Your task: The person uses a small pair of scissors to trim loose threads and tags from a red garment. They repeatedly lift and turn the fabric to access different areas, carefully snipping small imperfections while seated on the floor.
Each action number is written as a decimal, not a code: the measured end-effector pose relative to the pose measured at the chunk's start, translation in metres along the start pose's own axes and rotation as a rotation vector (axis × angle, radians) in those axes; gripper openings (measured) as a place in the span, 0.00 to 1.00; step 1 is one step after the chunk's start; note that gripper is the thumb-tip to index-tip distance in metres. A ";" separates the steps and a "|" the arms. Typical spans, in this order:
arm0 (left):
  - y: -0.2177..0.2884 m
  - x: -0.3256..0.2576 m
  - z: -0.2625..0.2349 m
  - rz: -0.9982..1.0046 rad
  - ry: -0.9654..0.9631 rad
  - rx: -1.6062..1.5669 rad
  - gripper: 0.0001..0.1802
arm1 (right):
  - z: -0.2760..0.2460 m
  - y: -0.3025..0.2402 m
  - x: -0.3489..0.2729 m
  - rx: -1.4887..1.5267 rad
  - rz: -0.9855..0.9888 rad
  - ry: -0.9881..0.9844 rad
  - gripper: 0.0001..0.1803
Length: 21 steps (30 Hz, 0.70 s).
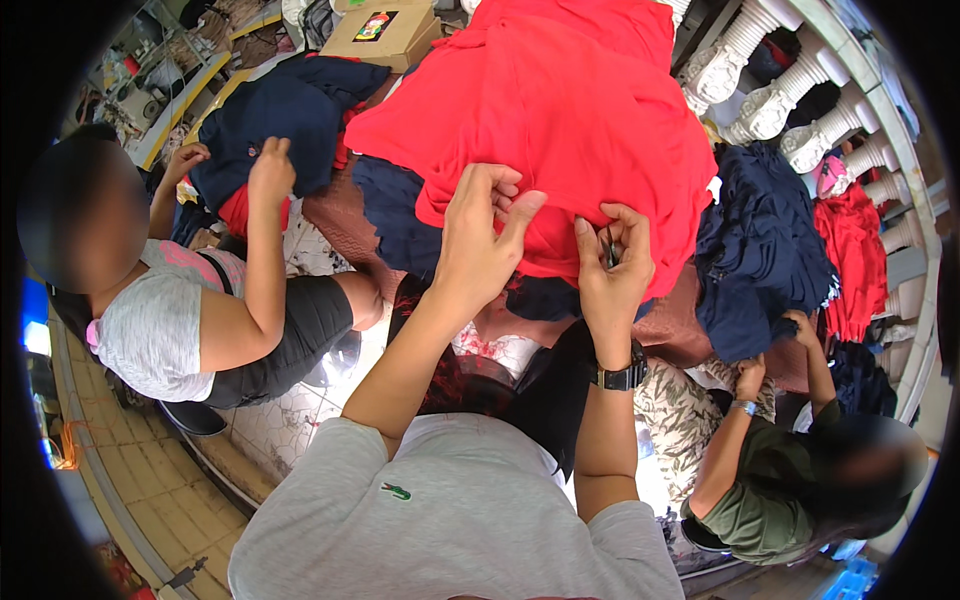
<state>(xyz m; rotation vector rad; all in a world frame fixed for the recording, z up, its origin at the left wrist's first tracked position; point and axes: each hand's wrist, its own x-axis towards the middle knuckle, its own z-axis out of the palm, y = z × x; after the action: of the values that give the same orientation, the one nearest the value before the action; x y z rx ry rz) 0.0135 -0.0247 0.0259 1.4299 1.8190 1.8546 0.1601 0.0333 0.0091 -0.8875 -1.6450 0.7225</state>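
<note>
A bright red garment [560, 110] lies spread over a pile in front of me. My left hand [480, 235] is raised over its near part, fingers bent and the thumb apart from them, with nothing visible between. Close by on the right, my right hand [618, 265] is closed around small dark metal thread snips [608, 246], mostly hidden by the fingers. Its fingertips are at the garment's near edge. Dark navy garments [395, 215] show from beneath the red one.
At left, a person [170, 330] handles a navy garment [270, 120]; at right, another person [770, 490] touches a navy pile [765, 240]. White balusters [790, 110] line the right, beside a red garment [850, 260]. A cardboard box [385, 35] sits at the back.
</note>
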 end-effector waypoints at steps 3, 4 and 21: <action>0.003 0.007 0.000 0.004 -0.057 0.159 0.05 | 0.000 -0.001 0.000 -0.010 0.002 -0.005 0.16; 0.001 0.009 0.000 0.000 -0.078 0.210 0.06 | -0.001 -0.002 0.000 -0.016 0.001 -0.009 0.16; -0.010 0.012 -0.004 -0.086 -0.124 0.074 0.05 | 0.018 -0.046 0.013 0.321 0.221 -0.365 0.15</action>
<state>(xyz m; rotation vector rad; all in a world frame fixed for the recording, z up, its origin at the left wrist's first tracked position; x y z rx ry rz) 0.0001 -0.0169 0.0241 1.4326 1.8755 1.6366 0.1325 0.0197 0.0494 -0.7400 -1.6923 1.3244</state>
